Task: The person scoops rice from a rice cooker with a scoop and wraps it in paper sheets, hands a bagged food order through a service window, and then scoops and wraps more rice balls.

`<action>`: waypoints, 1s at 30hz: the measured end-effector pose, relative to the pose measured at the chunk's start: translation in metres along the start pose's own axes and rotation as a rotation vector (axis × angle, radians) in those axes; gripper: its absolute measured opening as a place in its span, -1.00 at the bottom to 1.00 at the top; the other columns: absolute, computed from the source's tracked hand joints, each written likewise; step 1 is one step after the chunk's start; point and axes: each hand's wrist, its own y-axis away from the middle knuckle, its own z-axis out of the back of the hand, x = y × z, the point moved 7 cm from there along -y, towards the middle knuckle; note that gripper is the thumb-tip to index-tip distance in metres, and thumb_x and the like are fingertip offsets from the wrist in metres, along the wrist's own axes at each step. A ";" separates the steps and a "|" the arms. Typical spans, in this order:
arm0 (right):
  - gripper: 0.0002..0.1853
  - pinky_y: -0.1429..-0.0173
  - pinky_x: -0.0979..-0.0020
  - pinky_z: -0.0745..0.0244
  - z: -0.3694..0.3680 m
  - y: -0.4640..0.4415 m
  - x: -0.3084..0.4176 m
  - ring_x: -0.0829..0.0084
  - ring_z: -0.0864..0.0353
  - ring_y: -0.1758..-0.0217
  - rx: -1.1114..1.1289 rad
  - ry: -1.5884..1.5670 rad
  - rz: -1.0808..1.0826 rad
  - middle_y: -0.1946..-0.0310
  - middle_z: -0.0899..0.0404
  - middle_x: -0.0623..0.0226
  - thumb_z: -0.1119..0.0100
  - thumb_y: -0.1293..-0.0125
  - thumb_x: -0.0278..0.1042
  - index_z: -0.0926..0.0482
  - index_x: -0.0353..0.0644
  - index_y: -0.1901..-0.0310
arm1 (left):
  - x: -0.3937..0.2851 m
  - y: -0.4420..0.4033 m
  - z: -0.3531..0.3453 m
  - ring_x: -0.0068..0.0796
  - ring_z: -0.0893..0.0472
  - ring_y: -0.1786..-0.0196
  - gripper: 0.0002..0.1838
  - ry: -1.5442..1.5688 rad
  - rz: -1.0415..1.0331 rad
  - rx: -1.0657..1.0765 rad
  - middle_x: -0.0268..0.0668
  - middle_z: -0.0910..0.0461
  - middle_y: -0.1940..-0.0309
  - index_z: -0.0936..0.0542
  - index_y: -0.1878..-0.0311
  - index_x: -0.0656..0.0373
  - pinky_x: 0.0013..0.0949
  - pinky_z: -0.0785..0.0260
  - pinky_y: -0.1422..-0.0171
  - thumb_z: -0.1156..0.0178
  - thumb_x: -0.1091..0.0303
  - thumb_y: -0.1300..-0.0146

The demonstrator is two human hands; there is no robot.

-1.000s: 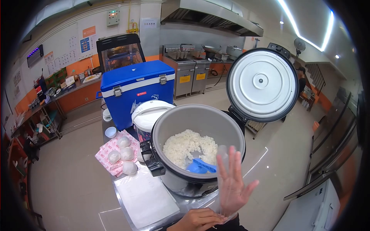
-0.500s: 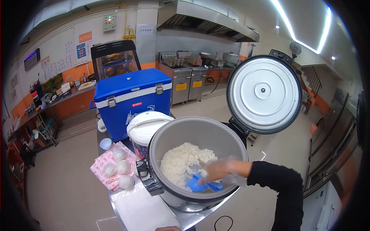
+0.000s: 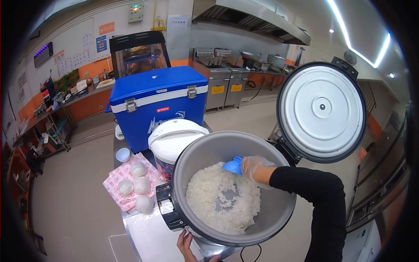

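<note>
A large open cooker pot [image 3: 279, 196] holds white rice [image 3: 209, 192], with a bare patch of pot bottom near the middle. Inside it, my right hand [image 3: 255, 168], in a clear plastic glove, is closed on a blue scoop [image 3: 233, 165], which meets the rice at its far side. My left hand [image 3: 187, 246] is beside the pot's near left base, over white sheets [image 3: 155, 236], fingers apart and holding nothing. Left of the pot, several white wrapped balls [image 3: 141, 185] rest on pink-and-white printed paper [image 3: 114, 185]. A small light-blue cup [image 3: 123, 154] stands behind them.
The cooker's raised round lid [image 3: 322, 111] stands at the right. Behind the pot are a white-lidded container [image 3: 174, 139] and a blue cooler [image 3: 159, 98]. A black cable [image 3: 257, 251] hangs by the table's front edge. Fryers [image 3: 218, 87] stand farther back.
My right hand has taken hold of the blue scoop and moved it to the far side of the rice. My left hand has come further into view beside the pot. The view has shifted.
</note>
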 end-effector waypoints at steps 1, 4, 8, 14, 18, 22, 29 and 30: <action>-0.76 0.34 0.19 -0.56 0.000 -0.001 0.003 0.20 -0.66 0.22 0.027 0.009 0.026 0.23 -0.64 0.10 -0.14 -0.06 -0.43 -0.61 -0.32 0.22 | -0.003 -0.002 -0.003 0.03 -0.18 -0.33 -0.10 -0.073 -0.011 -0.038 0.11 -0.09 -0.30 -0.18 -0.31 0.30 -0.05 -0.09 -0.37 -0.40 0.28 0.11; -0.74 0.32 0.19 -0.56 -0.040 -0.013 0.013 0.22 -0.66 0.23 0.118 -0.091 0.072 0.22 -0.64 0.12 -0.13 -0.07 -0.43 -0.62 -0.28 0.18 | 0.008 0.003 -0.020 0.14 0.01 -0.41 0.09 -0.020 0.038 0.018 0.16 -0.02 -0.34 -0.03 -0.37 0.35 -0.02 0.18 -0.47 -0.44 0.21 0.20; -0.84 0.30 0.19 -0.55 -0.063 -0.022 0.042 0.16 -0.66 0.32 -0.076 -0.426 0.169 0.38 -0.63 0.12 -0.10 -0.09 -0.44 -0.61 -0.29 0.32 | 0.008 0.006 -0.026 0.24 -0.11 -0.34 0.04 -0.125 -0.019 -0.024 0.24 -0.08 -0.29 -0.05 -0.36 0.39 0.02 0.03 -0.41 -0.43 0.23 0.14; -0.78 0.25 0.21 -0.50 -0.040 0.001 0.103 0.07 -0.62 0.28 0.175 -0.980 0.173 0.34 -0.60 0.00 -0.09 -0.27 -0.33 -0.51 -0.27 0.13 | 0.012 0.008 -0.030 0.29 -0.16 -0.30 -0.03 -0.175 -0.010 -0.051 0.28 -0.10 -0.26 -0.09 -0.34 0.39 0.05 -0.03 -0.38 -0.42 0.33 0.12; -0.83 0.30 0.17 -0.48 0.007 0.030 0.102 0.04 -0.61 0.42 0.072 -1.051 0.087 0.51 -0.60 0.06 -0.08 -0.22 -0.37 -0.59 -0.28 0.34 | 0.013 0.008 -0.030 0.29 -0.16 -0.30 -0.02 -0.187 0.004 -0.059 0.27 -0.10 -0.26 -0.08 -0.34 0.38 0.04 -0.02 -0.39 -0.42 0.33 0.12; -0.71 0.31 0.15 -0.49 0.031 0.050 0.102 0.00 -0.62 0.40 -0.058 -1.167 0.088 0.54 -0.56 -0.05 0.01 -0.36 -0.23 -0.48 -0.37 0.24 | 0.012 0.005 -0.029 0.28 -0.17 -0.30 -0.02 -0.193 0.006 -0.062 0.27 -0.11 -0.26 -0.07 -0.34 0.38 0.03 -0.02 -0.39 -0.42 0.33 0.11; -0.70 0.25 0.13 -0.48 0.103 0.088 0.088 -0.02 -0.61 0.33 0.307 -1.178 0.040 0.48 -0.57 -0.07 0.08 -0.40 -0.24 -0.41 -0.38 0.14 | 0.008 0.004 -0.027 0.23 -0.22 -0.27 -0.05 -0.202 0.007 -0.082 0.23 -0.17 -0.22 -0.11 -0.33 0.37 0.01 -0.07 -0.36 -0.43 0.35 0.12; -0.69 0.25 0.13 -0.49 0.106 0.093 0.086 -0.04 -0.61 0.34 0.313 -1.197 0.040 0.48 -0.57 -0.08 0.08 -0.40 -0.23 -0.40 -0.39 0.13 | 0.009 0.005 -0.027 0.22 -0.22 -0.27 -0.05 -0.201 0.008 -0.090 0.22 -0.18 -0.22 -0.13 -0.32 0.37 0.01 -0.08 -0.35 -0.44 0.35 0.12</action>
